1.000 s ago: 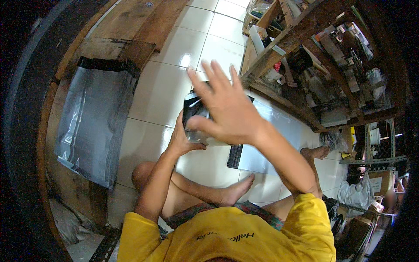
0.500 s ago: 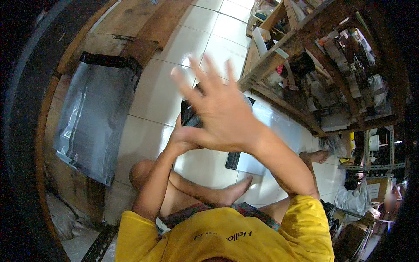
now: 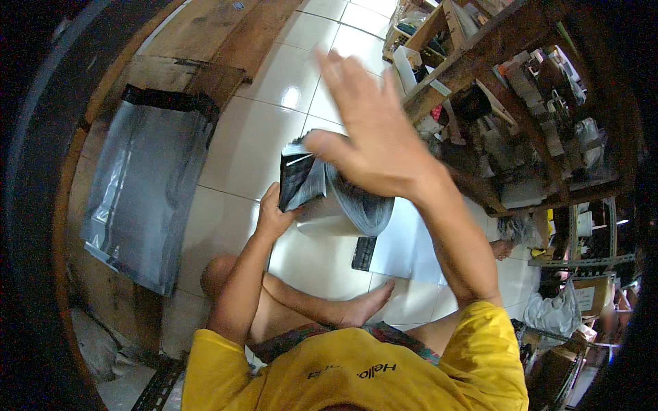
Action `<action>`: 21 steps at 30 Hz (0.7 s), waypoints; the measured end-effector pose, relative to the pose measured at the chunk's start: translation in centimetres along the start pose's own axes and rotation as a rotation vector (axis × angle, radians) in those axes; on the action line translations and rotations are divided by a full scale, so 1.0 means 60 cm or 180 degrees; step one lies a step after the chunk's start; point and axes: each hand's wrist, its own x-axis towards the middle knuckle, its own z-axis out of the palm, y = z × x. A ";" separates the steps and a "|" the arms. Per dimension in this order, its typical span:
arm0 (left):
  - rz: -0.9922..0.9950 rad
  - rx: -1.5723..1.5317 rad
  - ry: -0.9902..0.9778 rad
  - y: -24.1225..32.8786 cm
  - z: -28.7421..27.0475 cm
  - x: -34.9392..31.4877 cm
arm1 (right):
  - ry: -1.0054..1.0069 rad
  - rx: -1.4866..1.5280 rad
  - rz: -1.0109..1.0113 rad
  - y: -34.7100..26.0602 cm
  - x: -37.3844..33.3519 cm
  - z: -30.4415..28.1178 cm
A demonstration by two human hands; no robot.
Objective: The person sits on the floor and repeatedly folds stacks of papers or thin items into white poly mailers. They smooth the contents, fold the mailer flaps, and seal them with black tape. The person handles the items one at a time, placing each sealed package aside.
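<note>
My left hand [image 3: 273, 216] grips the black-edged end of a thick stack of grey plastic mailing bags [image 3: 367, 211]. The stack bends over in a curve above the floor, and its many layered edges show. Raised over it, my right hand [image 3: 373, 140] has its fingers stretched out and thumb apart, somewhat blurred, with nothing held. The thumb overlaps the stack's far end in view; whether it touches I cannot tell. Beyond the curve, a flat silver-grey bag or pile of bags [image 3: 404, 259] with a black strip rests on the tiles, partly hidden by my right forearm.
On the wooden surface to the left lies another pile of grey plastic bags [image 3: 147, 185] with a black edge. A wooden shelf [image 3: 473, 51] crammed with goods stands at the right. White floor tiles [image 3: 236, 147] lie between them, and my bare foot [image 3: 370, 305] is near the stack.
My right hand has swung up and to the right, uncovering more of the bag stack. My left hand keeps its grip on the stack's end.
</note>
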 end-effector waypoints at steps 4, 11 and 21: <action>0.0359 -0.0243 0.0222 -0.011 0.005 0.013 | -0.0593 -0.0308 0.0180 0.004 0.000 0.037; -0.0302 -0.0658 -0.0352 -0.047 0.020 0.001 | -0.0323 -0.0145 -0.0160 -0.055 -0.048 -0.019; -0.0177 0.0442 -0.1163 0.016 0.019 -0.019 | -0.0434 -0.0166 -0.0133 -0.046 -0.069 -0.006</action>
